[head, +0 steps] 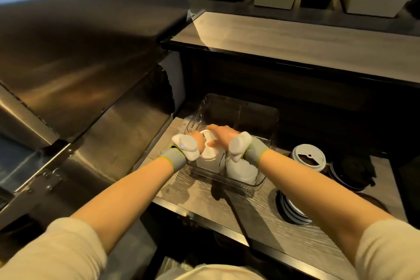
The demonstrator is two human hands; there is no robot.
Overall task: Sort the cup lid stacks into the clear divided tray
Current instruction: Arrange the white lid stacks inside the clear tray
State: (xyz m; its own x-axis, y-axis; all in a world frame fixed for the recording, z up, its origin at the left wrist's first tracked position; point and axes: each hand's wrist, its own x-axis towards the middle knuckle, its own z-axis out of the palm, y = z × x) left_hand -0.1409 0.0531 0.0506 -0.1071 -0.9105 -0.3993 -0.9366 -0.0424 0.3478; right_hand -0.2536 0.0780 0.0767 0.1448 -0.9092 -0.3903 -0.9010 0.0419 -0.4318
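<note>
The clear divided tray (268, 120) sits on a wooden counter, its far half showing nothing inside. A stack of white cup lids (210, 157) stands in the near left compartment. A second white stack (242, 171) fills the near right compartment. My left hand (195, 140) grips the left side of the first stack's top. My right hand (221, 136) rests over that same stack from the right, fingers curled on the top lid. Both wrists carry white devices on grey bands that hide part of the hands.
A white lid stack (309, 159) stands in a round counter hole right of the tray. Dark lids (351, 171) lie further right, and another stack (293, 209) sits in a nearer hole. A steel appliance (79, 70) walls the left. A raised wooden shelf (295, 38) runs behind.
</note>
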